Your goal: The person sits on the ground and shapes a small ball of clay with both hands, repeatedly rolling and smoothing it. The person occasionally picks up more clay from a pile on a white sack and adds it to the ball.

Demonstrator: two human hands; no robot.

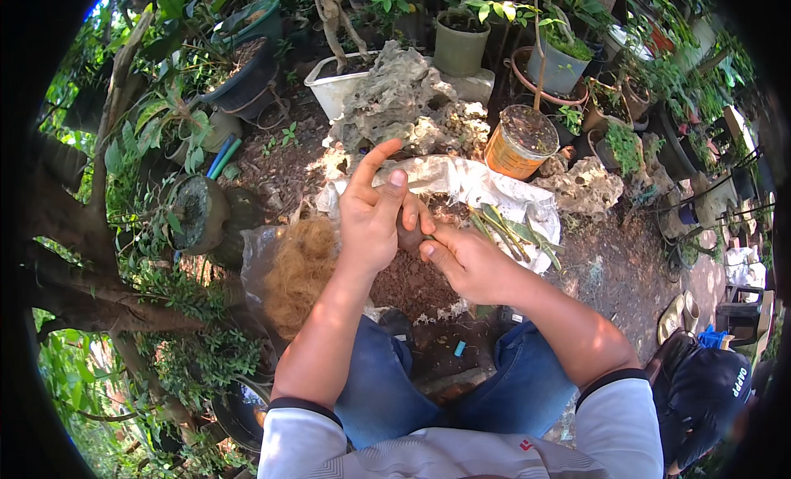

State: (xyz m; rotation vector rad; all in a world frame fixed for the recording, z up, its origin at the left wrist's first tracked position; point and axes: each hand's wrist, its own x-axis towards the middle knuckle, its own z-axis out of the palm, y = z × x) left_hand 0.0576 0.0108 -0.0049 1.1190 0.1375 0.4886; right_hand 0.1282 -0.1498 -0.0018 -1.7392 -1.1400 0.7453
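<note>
Both hands meet over a patch of dark crumbly soil between my knees. My left hand has its index finger raised and its thumb up, while the other fingers curl against a small dark brown rounded lump. My right hand is closed in a pinch at the right side of this lump, where a bit of thin green stem seems to show between the fingertips. Most of what the right hand pinches is hidden. Just beyond it, several green leafy cuttings lie on a white plastic sack.
Left of my forearm sits a heap of tan coconut fibre on clear plastic. Rugged rocks and an orange bucket stand beyond the sack. A small blue cylinder lies between my feet. A person in dark clothing is at lower right.
</note>
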